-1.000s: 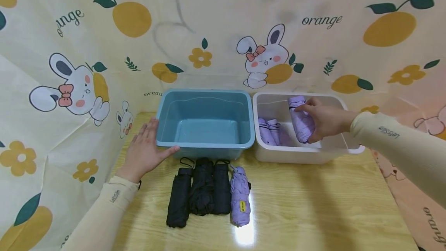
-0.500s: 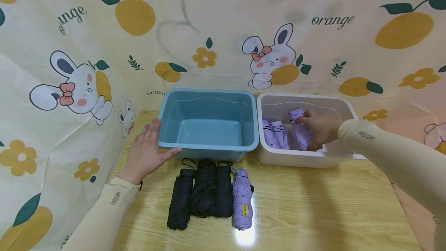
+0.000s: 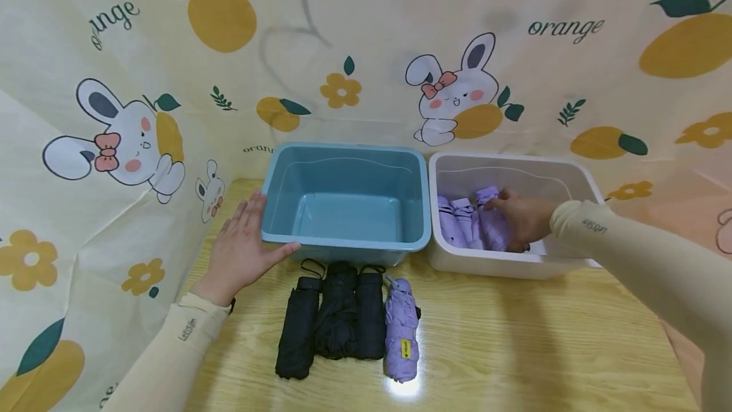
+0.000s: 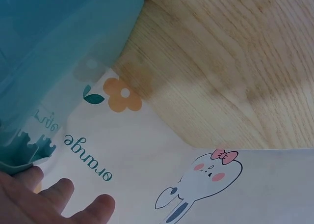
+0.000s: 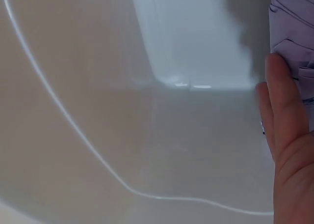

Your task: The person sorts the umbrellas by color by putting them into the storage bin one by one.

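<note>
My right hand (image 3: 528, 216) is down inside the white bin (image 3: 515, 266), thumb and fingers gripping a folded purple umbrella (image 3: 493, 227). In the right wrist view, fingers lie along the side of that umbrella (image 5: 289, 27). To its left, two more purple umbrellas (image 3: 449, 224) lean side by side in the same bin. My left hand (image 3: 237, 253) rests with spread, straight fingers on the left rim of the blue bin (image 3: 343, 242), which has nothing inside. In the left wrist view, fingertips (image 4: 61, 192) show beside the bin's corner.
Three folded black umbrellas (image 3: 336, 316) lie on the wooden table (image 3: 486, 348) before the blue bin. Beside them lies a purple umbrella (image 3: 401, 332) with a yellow tag. Both bins stand side by side against a printed cloth backdrop (image 3: 366, 11).
My right hand has lowered the purple umbrella into the white bin, to the left, up beside the two others. The left hand stays at the blue bin's rim. The head view has shifted slightly.
</note>
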Motion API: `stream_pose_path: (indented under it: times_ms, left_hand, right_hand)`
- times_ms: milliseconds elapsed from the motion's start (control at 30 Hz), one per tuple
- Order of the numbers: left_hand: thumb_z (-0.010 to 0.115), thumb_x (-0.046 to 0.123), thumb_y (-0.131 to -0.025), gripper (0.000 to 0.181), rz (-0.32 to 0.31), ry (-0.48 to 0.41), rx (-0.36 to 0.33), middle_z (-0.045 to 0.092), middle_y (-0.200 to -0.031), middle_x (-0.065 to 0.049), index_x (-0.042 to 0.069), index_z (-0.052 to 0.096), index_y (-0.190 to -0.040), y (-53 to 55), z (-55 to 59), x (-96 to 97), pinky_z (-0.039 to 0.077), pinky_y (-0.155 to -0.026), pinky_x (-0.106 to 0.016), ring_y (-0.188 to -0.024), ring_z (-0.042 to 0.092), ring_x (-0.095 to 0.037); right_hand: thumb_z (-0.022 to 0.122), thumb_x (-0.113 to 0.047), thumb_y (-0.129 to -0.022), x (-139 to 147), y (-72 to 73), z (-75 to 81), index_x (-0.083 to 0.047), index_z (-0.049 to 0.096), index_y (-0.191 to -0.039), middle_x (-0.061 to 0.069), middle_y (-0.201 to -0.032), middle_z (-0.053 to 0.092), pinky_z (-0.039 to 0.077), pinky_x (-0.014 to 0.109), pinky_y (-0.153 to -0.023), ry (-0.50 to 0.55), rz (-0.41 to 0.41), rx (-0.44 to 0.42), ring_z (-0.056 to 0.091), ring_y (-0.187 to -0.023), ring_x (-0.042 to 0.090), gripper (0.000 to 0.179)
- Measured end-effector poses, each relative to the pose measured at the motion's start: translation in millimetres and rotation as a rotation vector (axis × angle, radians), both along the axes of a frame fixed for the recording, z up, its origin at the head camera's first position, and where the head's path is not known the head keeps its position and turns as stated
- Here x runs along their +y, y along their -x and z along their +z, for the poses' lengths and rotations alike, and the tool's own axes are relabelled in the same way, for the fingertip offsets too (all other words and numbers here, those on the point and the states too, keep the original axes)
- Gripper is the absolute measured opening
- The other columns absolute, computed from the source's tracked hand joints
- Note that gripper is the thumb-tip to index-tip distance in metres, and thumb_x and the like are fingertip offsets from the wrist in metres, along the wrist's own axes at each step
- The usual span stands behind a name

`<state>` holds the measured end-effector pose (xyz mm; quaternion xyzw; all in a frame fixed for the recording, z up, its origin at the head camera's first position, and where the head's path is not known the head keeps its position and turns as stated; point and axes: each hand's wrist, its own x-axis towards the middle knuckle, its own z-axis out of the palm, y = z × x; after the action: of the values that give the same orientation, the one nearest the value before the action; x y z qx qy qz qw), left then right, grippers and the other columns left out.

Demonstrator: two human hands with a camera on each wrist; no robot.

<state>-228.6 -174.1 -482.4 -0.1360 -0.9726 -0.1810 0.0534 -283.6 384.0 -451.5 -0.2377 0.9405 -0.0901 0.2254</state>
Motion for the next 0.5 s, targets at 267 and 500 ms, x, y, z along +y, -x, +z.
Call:
stream_pose_path:
  times_ms: [267,500]
  left_hand:
    - [0.062,0.076,-0.081,0.116,0.0,0.006,0.006,0.016,-0.164,-0.016,0.005,0.015,-0.16,-1.0,0.5,-0.9,0.025,-0.109,-0.066,-0.146,0.02,-0.043]
    - [0.061,0.077,-0.08,0.117,0.011,0.014,-0.002,0.017,-0.164,-0.016,0.005,0.014,-0.16,0.1,0.4,-1.3,0.025,-0.109,-0.065,-0.147,0.02,-0.042]
  right_hand:
    - [0.1,-0.03,-0.051,-4.3,5.4,-5.5,-0.007,0.05,-0.139,0.024,-0.13,0.037,0.053,0.045,-0.078,-0.061,-0.04,-0.129,0.053,-0.097,0.032,0.103]
    - [0.1,-0.037,-0.05,0.3,12.7,-16.7,-0.009,0.049,-0.139,0.024,-0.13,0.038,0.053,0.047,-0.079,-0.09,-0.013,-0.129,0.054,-0.094,0.03,0.107]
